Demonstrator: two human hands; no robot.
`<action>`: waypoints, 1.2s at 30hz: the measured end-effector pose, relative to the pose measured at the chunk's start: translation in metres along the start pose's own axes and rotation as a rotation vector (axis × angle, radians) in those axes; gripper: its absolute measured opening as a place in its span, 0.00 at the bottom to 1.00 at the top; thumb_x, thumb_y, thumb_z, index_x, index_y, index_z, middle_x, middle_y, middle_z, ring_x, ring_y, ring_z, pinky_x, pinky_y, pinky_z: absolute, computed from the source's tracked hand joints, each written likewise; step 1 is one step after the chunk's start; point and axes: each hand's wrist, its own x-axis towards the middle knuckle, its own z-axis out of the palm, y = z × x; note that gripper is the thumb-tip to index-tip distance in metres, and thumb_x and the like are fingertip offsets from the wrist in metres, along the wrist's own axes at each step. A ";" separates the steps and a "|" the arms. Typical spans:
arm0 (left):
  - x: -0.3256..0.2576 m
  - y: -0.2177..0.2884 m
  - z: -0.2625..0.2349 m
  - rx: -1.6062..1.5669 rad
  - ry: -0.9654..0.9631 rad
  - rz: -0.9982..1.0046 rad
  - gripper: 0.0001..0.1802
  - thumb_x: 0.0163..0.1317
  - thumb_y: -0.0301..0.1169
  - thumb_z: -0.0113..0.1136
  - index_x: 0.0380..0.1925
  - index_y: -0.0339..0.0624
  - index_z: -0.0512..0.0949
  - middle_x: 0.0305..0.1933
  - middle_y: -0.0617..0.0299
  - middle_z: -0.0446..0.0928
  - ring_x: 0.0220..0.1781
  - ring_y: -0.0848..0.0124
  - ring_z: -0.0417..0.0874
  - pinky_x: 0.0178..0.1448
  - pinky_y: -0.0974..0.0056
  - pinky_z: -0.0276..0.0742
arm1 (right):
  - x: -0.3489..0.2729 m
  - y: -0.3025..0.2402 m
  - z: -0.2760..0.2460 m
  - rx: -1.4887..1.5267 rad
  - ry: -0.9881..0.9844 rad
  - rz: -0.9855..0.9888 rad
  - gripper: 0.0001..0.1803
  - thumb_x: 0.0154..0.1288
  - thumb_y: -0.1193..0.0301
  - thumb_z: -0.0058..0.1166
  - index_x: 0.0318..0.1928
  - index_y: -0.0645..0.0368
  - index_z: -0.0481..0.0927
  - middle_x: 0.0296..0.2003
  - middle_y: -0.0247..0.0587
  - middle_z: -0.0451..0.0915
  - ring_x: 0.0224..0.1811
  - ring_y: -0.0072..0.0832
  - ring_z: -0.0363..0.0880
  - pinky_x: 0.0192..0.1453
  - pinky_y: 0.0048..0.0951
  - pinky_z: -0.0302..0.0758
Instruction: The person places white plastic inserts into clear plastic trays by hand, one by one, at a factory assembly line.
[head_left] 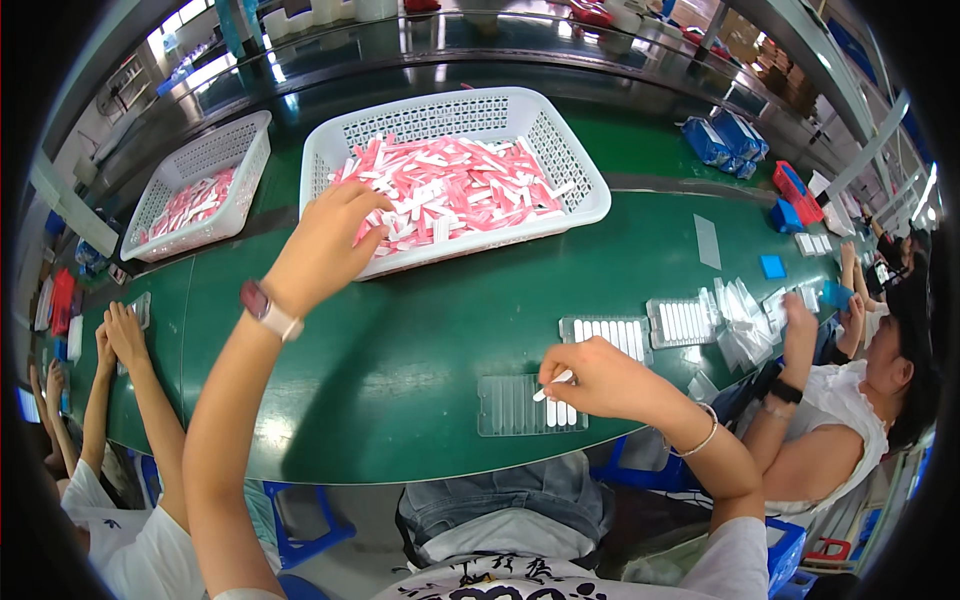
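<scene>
Two hands at a green desk, one in a basket of sticks, one filling a clear tray.

The left hand (pixel 322 245) reached into the large white basket (pixel 575 165), its fingers curled down among the heap of pink and white sticks (pixel 460 185); whether they had closed on any could not be told. The right hand (pixel 600 378) pinched one white stick (pixel 553 383) between thumb and fingertips, over the clear slotted tray (pixel 510 405) on the green desk (pixel 400 350), where a few sticks already lay at the tray's right end. The sticks looked light, stiff and smooth, best pinched by the sides near one end. Two fuller trays (pixel 645 330) lay just beyond, and a smaller white basket (pixel 200 185) to the left held more pink pieces.
</scene>
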 end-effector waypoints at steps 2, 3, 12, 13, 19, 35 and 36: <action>0.020 -0.014 0.006 0.008 -0.133 0.055 0.12 0.60 0.31 0.59 0.42 0.39 0.77 0.44 0.51 0.77 0.49 0.52 0.76 0.56 0.55 0.71 | 0.004 -0.006 -0.005 -0.235 -0.042 0.051 0.05 0.56 0.76 0.59 0.33 0.62 0.84 0.32 0.46 0.82 0.36 0.37 0.83 0.38 0.31 0.79; 0.029 -0.019 0.012 0.006 -0.134 0.064 0.12 0.60 0.31 0.59 0.42 0.39 0.77 0.44 0.51 0.77 0.49 0.52 0.76 0.56 0.55 0.71 | 0.006 -0.006 -0.005 -0.234 -0.034 0.055 0.05 0.56 0.76 0.59 0.33 0.62 0.84 0.32 0.46 0.82 0.36 0.37 0.83 0.38 0.31 0.79; 0.102 -0.031 0.062 0.278 -0.250 0.133 0.15 0.62 0.38 0.56 0.45 0.44 0.78 0.46 0.55 0.76 0.52 0.57 0.75 0.56 0.52 0.68 | 0.010 -0.006 0.004 -0.355 -0.030 -0.035 0.20 0.49 0.76 0.65 0.42 0.63 0.73 0.39 0.46 0.76 0.44 0.45 0.78 0.45 0.40 0.77; 0.109 -0.029 0.068 0.299 -0.248 0.152 0.15 0.62 0.39 0.56 0.45 0.44 0.78 0.45 0.56 0.76 0.52 0.57 0.74 0.57 0.52 0.67 | 0.006 -0.006 0.005 -0.383 -0.021 -0.065 0.22 0.48 0.76 0.66 0.43 0.63 0.71 0.41 0.48 0.75 0.47 0.47 0.77 0.47 0.40 0.78; 0.163 -0.019 0.104 0.248 -0.282 0.217 0.22 0.58 0.41 0.60 0.50 0.43 0.76 0.49 0.53 0.76 0.55 0.56 0.74 0.59 0.52 0.67 | 0.009 0.000 0.010 -0.409 -0.056 -0.083 0.26 0.45 0.76 0.67 0.45 0.64 0.68 0.41 0.49 0.72 0.47 0.46 0.76 0.46 0.43 0.78; 0.149 0.014 0.176 0.308 -0.294 0.300 0.24 0.66 0.42 0.53 0.47 0.27 0.69 0.51 0.34 0.69 0.54 0.41 0.72 0.58 0.46 0.70 | -0.071 0.027 0.038 0.142 0.506 0.028 0.21 0.61 0.73 0.60 0.54 0.60 0.71 0.49 0.47 0.72 0.40 0.33 0.77 0.44 0.31 0.75; 0.148 0.026 0.174 0.186 -0.371 0.179 0.17 0.66 0.32 0.50 0.47 0.28 0.68 0.48 0.34 0.71 0.50 0.40 0.75 0.53 0.47 0.73 | -0.075 0.024 0.037 0.155 0.534 0.069 0.21 0.59 0.76 0.60 0.53 0.60 0.72 0.48 0.46 0.73 0.39 0.32 0.77 0.44 0.30 0.75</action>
